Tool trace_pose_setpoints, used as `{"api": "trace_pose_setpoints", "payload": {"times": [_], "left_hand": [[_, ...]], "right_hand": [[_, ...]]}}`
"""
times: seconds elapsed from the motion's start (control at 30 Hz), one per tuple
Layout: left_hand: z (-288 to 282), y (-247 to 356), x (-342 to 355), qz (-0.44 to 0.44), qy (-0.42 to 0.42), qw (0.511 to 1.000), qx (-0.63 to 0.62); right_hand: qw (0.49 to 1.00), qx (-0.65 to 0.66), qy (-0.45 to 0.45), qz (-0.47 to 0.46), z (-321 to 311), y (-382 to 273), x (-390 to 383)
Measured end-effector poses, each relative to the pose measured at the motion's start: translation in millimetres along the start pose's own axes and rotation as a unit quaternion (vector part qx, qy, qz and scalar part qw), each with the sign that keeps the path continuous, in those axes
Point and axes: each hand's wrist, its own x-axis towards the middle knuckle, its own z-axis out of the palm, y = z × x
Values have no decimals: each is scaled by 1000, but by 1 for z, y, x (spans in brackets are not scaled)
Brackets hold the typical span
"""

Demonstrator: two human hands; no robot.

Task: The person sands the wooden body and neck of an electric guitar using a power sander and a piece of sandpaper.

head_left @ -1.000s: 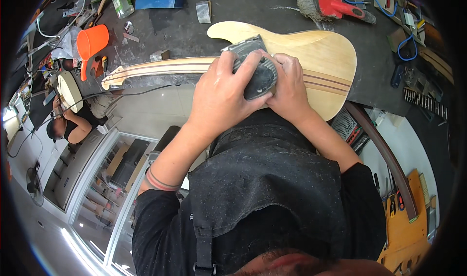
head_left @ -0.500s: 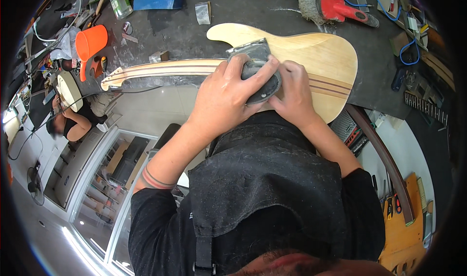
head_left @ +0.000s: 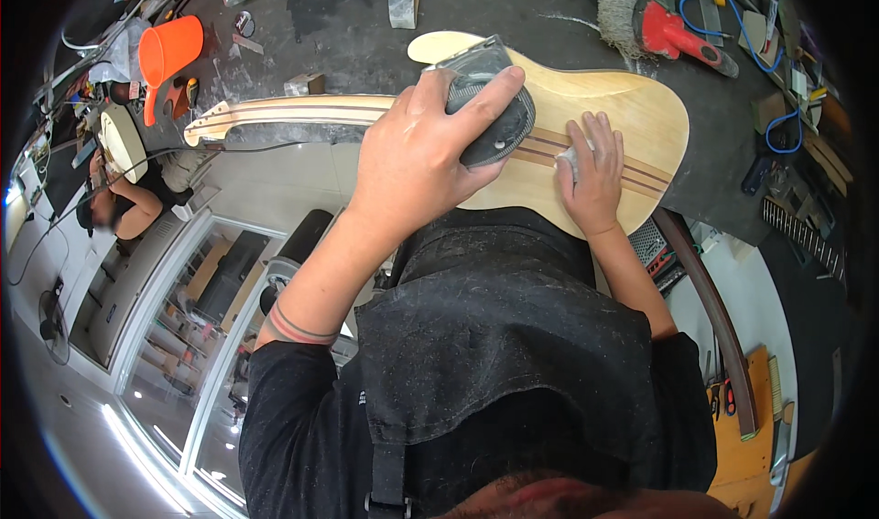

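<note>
An unpainted electric guitar body [head_left: 632, 102] of pale wood lies on the bench, its long neck [head_left: 311, 110] reaching left with dark stripes along it. My left hand [head_left: 417, 148] is wrapped round a dusty black sander [head_left: 494, 121], held over the body where the neck meets it. Lower on the body, my right hand [head_left: 595, 171] presses down on the dark stripes. A small whitish crumpled piece [head_left: 568, 159] shows under its thumb and fingers; I cannot tell its material.
A red-handled brush [head_left: 664, 29] lies beyond the body at the right. An orange scoop-like container [head_left: 171, 48] stands far left, near a small block [head_left: 305, 83]. A black cable [head_left: 229, 145] runs along the bench's near edge. At the left, another person [head_left: 128, 199] works on a pale guitar body.
My right hand has left the sander's side and moved right, onto the guitar body, with its fingers stretched out. My left hand still holds the sander. The view has shifted slightly.
</note>
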Motion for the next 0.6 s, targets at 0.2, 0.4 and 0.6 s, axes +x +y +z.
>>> {"api": "trace_pose_setpoints", "payload": {"times": [0.2,0.4,0.6], "left_hand": [[-5,-20,2,-39,44,998,0],[-3,-10,6,-30,47,998,-10],[-4,-17,1,-35,49,998,-15]], "right_hand": [[998,38,47,-6,9,6,-4],[998,33,48,0,10,6,-4],[999,23,44,4,10,4,-3]]}}
